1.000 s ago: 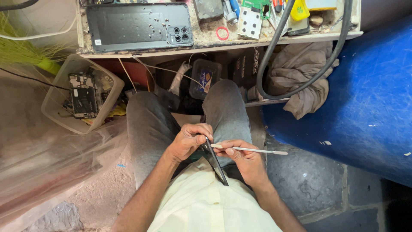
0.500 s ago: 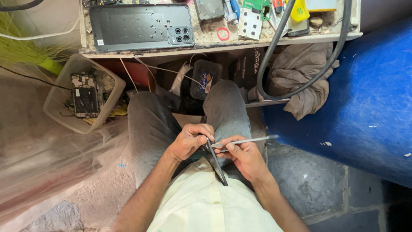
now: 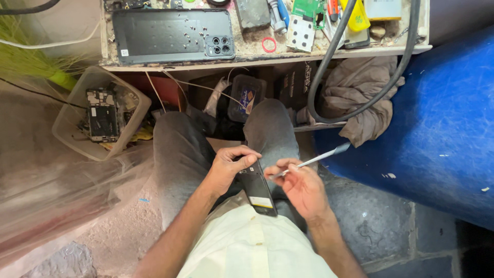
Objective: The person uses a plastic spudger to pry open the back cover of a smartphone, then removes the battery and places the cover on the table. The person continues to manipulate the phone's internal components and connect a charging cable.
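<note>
I sit with my knees up, working over my lap. My left hand (image 3: 230, 166) grips the top end of a dark opened phone body (image 3: 257, 189), which now lies with its flat inner face towards the camera. My right hand (image 3: 301, 186) holds a thin metal prying tool (image 3: 315, 160) between thumb and fingers; its tip rests at the phone's right edge and its flat end points up and right. On the low bench ahead lies a black phone back cover (image 3: 172, 35) with a camera cutout and small screws scattered on it.
A clear plastic tub (image 3: 82, 135) with a phone board sits at the left by my knee. The bench holds circuit boards, a red rubber ring (image 3: 268, 45) and tools. A thick black cable (image 3: 329, 62) loops down over a grey rag (image 3: 363, 98). A blue barrel (image 3: 437, 128) stands at the right.
The phone body has turned from edge-on to face-up in my left hand. The prying tool has tilted upward to the right and its tip stays at the phone's edge.
</note>
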